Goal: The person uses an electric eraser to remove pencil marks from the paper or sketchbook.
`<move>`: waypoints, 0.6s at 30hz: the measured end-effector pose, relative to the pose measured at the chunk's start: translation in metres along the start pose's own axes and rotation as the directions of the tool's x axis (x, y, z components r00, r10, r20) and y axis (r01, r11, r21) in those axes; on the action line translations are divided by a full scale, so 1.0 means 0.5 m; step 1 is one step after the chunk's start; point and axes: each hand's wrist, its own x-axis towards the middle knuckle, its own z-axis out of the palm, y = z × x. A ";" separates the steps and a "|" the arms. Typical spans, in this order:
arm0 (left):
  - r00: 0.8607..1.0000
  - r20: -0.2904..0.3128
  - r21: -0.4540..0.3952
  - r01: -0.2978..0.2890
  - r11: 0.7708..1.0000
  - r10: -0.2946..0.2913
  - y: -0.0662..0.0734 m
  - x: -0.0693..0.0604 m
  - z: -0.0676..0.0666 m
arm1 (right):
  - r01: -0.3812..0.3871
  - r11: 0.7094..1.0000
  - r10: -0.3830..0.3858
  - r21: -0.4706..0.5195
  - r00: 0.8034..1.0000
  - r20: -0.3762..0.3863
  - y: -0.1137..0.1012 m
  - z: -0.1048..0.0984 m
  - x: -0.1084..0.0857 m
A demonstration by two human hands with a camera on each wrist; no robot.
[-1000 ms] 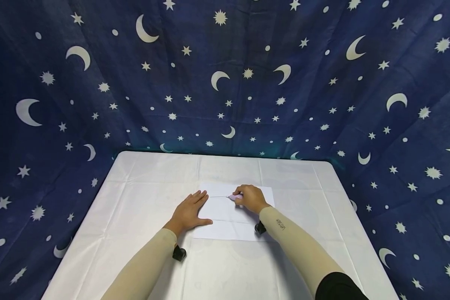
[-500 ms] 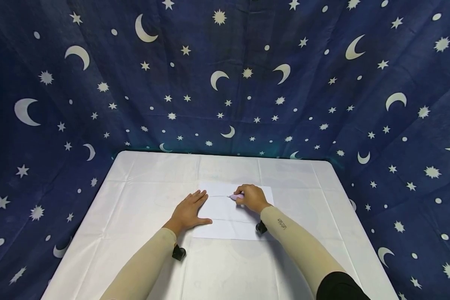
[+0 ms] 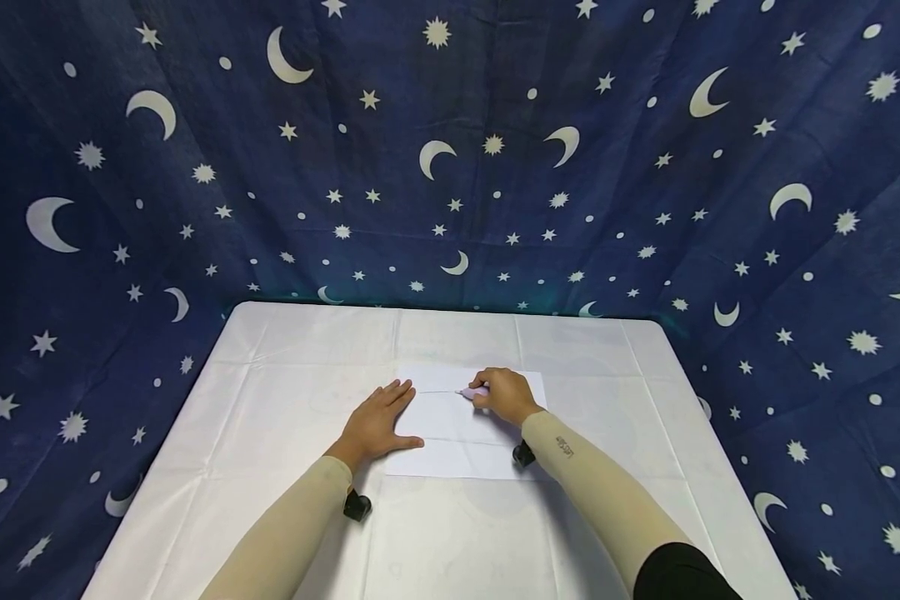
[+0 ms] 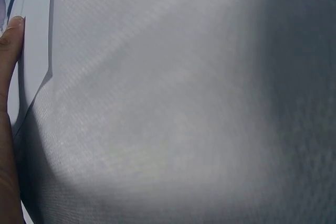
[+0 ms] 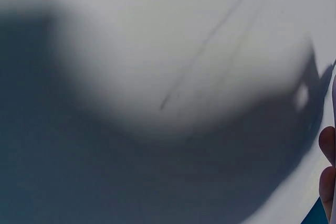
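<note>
A white sheet of paper lies on the table in the head view. My left hand rests flat on its left side, fingers spread and thumb out; the thumb also shows at the left wrist view's edge. Near the sheet's upper middle, my right hand grips a short, chunky lilac tool with a thin pointed tip at the paper. Whether it is a pen or a cutter I cannot tell. A thin line runs from the left fingers to the tip. Another line crosses the sheet lower down.
A creased white cloth covers the table, which has rounded far corners. Behind and beside it hangs a dark blue curtain with moons and stars. Small black wrist cameras sit under both forearms.
My right hand and the lilac tool have shifted slightly to the right along the upper line. The left hand stays in place on the paper.
</note>
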 end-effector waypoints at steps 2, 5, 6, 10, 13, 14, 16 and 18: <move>1.000 -0.001 0.004 -0.002 1.000 0.002 -0.001 0.000 0.001 | -0.005 1.000 0.005 0.007 1.000 0.000 0.002 -0.003 -0.002; 1.000 0.002 0.002 0.000 1.000 0.000 -0.002 0.000 -0.001 | -0.005 1.000 0.005 0.016 1.000 0.003 0.003 -0.003 -0.002; 1.000 0.002 -0.002 -0.001 1.000 0.001 -0.002 -0.001 -0.001 | -0.007 1.000 0.006 0.018 1.000 0.009 0.002 -0.003 -0.001; 1.000 0.002 -0.008 -0.003 1.000 0.003 -0.001 -0.001 -0.003 | 0.013 1.000 -0.013 0.019 1.000 0.009 -0.004 0.001 0.002; 1.000 0.005 0.002 0.000 1.000 0.000 0.000 0.000 -0.004 | 0.032 0.999 -0.033 0.019 0.999 0.003 -0.010 0.004 0.005; 1.000 0.008 0.006 0.003 1.000 -0.003 0.000 0.000 -0.004 | 0.035 0.999 -0.035 0.019 0.999 0.003 -0.012 0.005 0.006; 1.000 0.006 0.011 0.004 1.000 -0.004 0.001 0.000 -0.005 | 0.035 0.999 -0.035 0.023 0.999 0.002 -0.016 0.006 0.007; 1.000 0.003 0.011 0.003 1.000 -0.003 0.002 0.000 -0.007 | 0.032 0.999 -0.032 0.028 0.999 0.002 -0.020 0.007 0.008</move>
